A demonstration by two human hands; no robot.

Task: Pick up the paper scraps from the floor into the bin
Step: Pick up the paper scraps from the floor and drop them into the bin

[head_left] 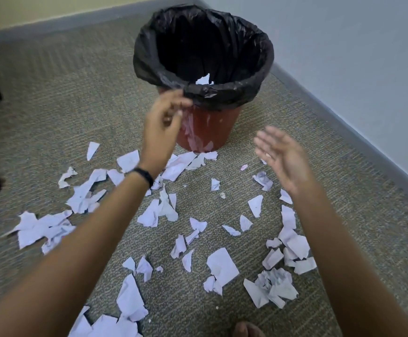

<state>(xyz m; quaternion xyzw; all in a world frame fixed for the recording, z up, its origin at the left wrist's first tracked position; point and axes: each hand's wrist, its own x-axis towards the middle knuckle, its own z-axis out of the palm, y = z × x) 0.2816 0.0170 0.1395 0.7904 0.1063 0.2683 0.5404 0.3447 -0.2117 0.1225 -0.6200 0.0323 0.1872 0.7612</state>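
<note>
Bare toe (246, 330) at near edge, w/ paper scraps (222, 265) strewn over the carpet (52, 117) btwn it & the far bin (205, 127). Only one scrap (204, 80) showed inside, so the job looked barely begun. Left hand (164, 120) was by the rim, fingers curled, blurred; can't tell if holding anything. Right hand (283, 159) had fingers straight & spread.

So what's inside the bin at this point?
One white paper scrap shows inside the bin, by its near rim, against the black liner. The bottom is too dark to see.
</note>
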